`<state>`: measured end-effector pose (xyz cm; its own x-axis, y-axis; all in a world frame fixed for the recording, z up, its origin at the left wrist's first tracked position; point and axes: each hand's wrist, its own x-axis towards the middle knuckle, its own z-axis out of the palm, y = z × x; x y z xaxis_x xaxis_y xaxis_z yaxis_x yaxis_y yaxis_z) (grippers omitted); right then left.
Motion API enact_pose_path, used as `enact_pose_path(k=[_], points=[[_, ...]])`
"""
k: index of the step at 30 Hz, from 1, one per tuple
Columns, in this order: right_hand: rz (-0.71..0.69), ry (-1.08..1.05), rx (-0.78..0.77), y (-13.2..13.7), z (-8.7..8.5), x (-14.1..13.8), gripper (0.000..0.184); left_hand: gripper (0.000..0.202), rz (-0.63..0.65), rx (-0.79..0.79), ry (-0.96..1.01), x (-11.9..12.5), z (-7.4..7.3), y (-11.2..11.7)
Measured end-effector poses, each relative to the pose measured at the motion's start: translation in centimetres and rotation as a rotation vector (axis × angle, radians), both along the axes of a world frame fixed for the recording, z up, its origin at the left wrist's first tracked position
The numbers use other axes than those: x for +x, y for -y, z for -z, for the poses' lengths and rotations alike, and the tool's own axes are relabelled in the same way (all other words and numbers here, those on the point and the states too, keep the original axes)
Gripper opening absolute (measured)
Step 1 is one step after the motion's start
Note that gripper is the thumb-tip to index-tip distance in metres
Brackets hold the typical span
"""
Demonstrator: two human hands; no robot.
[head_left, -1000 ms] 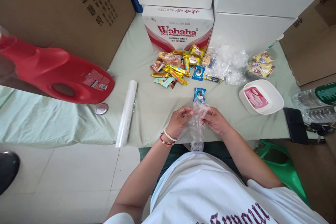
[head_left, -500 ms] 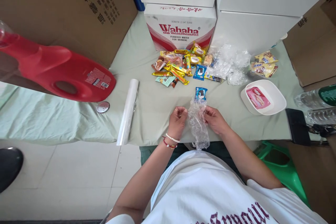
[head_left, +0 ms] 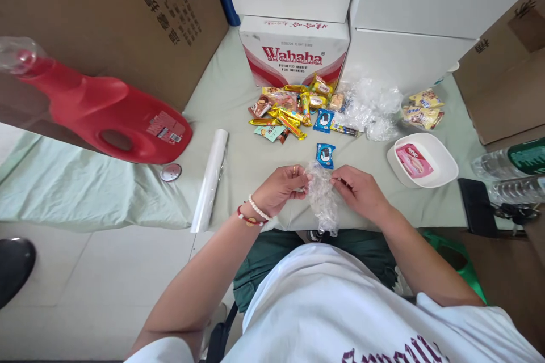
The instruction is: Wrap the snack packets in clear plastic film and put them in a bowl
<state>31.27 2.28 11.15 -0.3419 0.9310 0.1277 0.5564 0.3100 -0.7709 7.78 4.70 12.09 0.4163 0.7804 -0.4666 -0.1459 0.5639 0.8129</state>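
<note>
A crumpled clear plastic bag (head_left: 324,204) hangs between my two hands over the front edge of the table. My left hand (head_left: 283,187) pinches its left side, a ring on one finger and two bracelets at the wrist. My right hand (head_left: 360,188) grips the opposite side with thumb and forefinger. Just beyond the bag lies a small blue snack packet (head_left: 325,155); a second blue packet (head_left: 323,120) is farther back. Beside that one, a pile of wrapped snacks (head_left: 289,116) spreads in front of the Wahaba-style white and red carton (head_left: 293,57).
A heap of crumpled clear plastic (head_left: 372,105) lies at the back right, near yellow snack packets (head_left: 422,110). A white bowl (head_left: 445,167) holds a pink packet. To the left are a plastic roll (head_left: 210,181), a large red bottle (head_left: 123,119) and a round lid (head_left: 171,172).
Both hands have moved closer to the top of the plastic bag, and my left wrist has turned outward. The camera view has shifted slightly.
</note>
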Motion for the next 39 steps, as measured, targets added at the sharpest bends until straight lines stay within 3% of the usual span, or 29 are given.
enact_pose_path(k=[5, 10, 12, 18, 22, 25, 28, 31, 34, 39], points=[[0.015, -0.237, -0.333, -1.5, -2.2, 2.0, 0.038, 0.050, -0.061, -0.024, 0.082, -1.3, 1.1, 0.7], [-0.163, -0.291, -0.575, -4.1, -3.8, 2.6, 0.040, 0.048, -0.142, -0.033, 0.130, -2.1, 1.9, 1.0], [-0.167, -0.247, -0.543, -5.1, -3.8, 2.3, 0.039, 0.051, -0.220, -0.040, 0.135, -2.2, 2.4, 1.0], [0.041, -0.104, -0.139, -5.4, -2.8, -0.9, 0.031, 0.048, -0.428, 0.068, 0.008, -1.3, 4.5, 1.2], [0.098, -0.135, -0.222, -4.4, -1.8, -4.4, 0.041, 0.032, -0.487, 0.390, -0.269, -0.3, 4.4, 2.1], [0.062, -0.126, -0.264, -4.5, -1.2, -6.4, 0.038, 0.023, -0.483, 0.599, -0.416, 0.1, 3.7, 2.8], [0.004, -0.131, -0.262, -4.8, -1.3, -7.0, 0.030, 0.022, -0.533, 0.613, -0.452, 0.0, 3.6, 3.1], [0.003, -0.189, -0.295, -4.9, -1.8, -6.5, 0.032, 0.024, -0.592, 0.499, -0.429, -0.5, 4.1, 3.2], [0.012, -0.309, -0.440, -4.8, -2.3, -5.5, 0.038, 0.025, -0.598, 0.386, -0.351, -1.0, 4.5, 3.3], [-0.030, -0.614, -0.912, -5.3, -3.1, -2.9, 0.047, 0.032, -0.551, 0.339, -0.171, -2.1, 4.2, 2.7]])
